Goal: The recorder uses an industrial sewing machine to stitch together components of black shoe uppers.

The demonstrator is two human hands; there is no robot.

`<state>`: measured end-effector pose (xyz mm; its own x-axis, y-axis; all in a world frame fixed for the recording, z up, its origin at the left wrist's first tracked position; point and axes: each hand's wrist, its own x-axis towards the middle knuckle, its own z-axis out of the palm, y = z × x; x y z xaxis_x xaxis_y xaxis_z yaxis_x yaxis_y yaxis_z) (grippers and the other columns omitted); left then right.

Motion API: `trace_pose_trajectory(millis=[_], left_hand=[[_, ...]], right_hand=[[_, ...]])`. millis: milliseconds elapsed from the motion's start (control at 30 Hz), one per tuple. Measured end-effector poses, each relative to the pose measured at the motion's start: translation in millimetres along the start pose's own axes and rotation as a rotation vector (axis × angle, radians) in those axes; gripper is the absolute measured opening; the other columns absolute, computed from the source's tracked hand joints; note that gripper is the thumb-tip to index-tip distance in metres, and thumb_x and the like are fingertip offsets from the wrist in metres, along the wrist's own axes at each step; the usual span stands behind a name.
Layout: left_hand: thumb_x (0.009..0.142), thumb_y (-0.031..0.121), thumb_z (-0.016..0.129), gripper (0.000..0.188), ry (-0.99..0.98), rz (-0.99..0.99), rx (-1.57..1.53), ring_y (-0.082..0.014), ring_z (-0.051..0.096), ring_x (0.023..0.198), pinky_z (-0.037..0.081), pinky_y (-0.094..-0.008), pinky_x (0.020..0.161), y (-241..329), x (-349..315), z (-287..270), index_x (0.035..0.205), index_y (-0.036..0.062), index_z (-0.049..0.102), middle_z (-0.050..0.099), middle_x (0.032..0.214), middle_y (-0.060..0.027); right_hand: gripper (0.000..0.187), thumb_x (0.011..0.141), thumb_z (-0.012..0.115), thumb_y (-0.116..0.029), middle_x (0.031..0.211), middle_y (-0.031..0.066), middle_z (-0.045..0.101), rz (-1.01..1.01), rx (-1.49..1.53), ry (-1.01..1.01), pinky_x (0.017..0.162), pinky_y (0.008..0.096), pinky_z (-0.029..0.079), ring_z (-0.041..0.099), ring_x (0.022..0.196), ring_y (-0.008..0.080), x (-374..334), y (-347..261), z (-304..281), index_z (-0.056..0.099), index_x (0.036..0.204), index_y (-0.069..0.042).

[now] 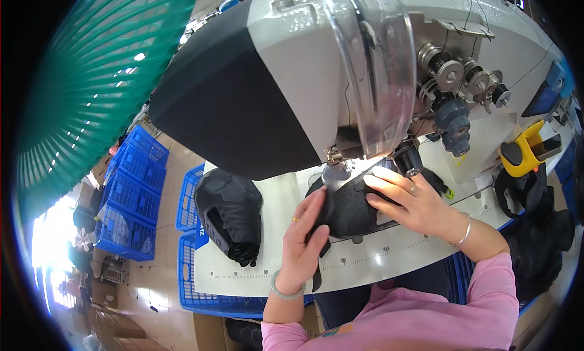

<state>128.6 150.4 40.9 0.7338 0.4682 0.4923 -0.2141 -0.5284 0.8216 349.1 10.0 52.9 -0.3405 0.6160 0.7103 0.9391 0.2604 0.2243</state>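
Note:
A black shoe upper with a perforated pattern lies on the pale bed of a sewing machine, its far side close to the machine's needle area. My left hand grips the left edge of the upper, with the thumb at its near edge. From the right, my right hand holds the upper's top side, the fingers pointing left beside the needle area. The needle itself is hidden. Left of my left hand rests another black shoe upper with laces.
Blue plastic crates stand on the floor at the left, and a blue basket sits below the table edge. A green fan guard fills the upper left. At right hang a yellow holder and a pile of black pieces.

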Motion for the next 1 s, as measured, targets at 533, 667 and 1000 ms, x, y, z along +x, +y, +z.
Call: trace_pose_trajectory(millis=[533, 667, 1000], left_hand=[[0.080, -0.002, 0.063, 0.039, -0.036, 0.194, 0.688, -0.0296, 0.063, 0.092, 0.053, -0.0349, 0.078, 34, 24, 20, 0.119, -0.0007, 0.064, 0.060, 0.130, -0.0155], [0.081, -0.004, 0.060, 0.039, -0.040, 0.147, 0.709, -0.0316, 0.063, 0.093, 0.052, -0.0376, 0.083, 41, 26, 24, 0.119, -0.0006, 0.065, 0.060, 0.130, -0.0161], [0.080, -0.003, 0.060, 0.035, -0.071, 0.159, 0.756, -0.0322, 0.063, 0.089, 0.053, -0.0371, 0.080, 44, 39, 21, 0.115, -0.0008, 0.065, 0.063, 0.122, -0.0167]], right_hand=[[0.039, 0.071, 0.066, -0.003, 0.118, 0.0091, 0.057, 0.230, 0.219, -0.116, 0.096, 0.0466, 0.042, 0.053, 0.117, 0.0301, 2, -7, -4, 0.064, 0.109, -0.010], [0.052, 0.060, 0.065, 0.008, 0.126, 0.0114, 0.059, 0.267, 0.239, -0.108, 0.093, 0.0473, 0.045, 0.058, 0.112, 0.0357, 2, -7, -4, 0.064, 0.109, -0.009], [0.057, 0.059, 0.065, 0.010, 0.122, 0.0144, 0.060, 0.366, 0.313, -0.149, 0.095, 0.0480, 0.044, 0.055, 0.113, 0.0403, 3, -1, -6, 0.064, 0.112, -0.012]])
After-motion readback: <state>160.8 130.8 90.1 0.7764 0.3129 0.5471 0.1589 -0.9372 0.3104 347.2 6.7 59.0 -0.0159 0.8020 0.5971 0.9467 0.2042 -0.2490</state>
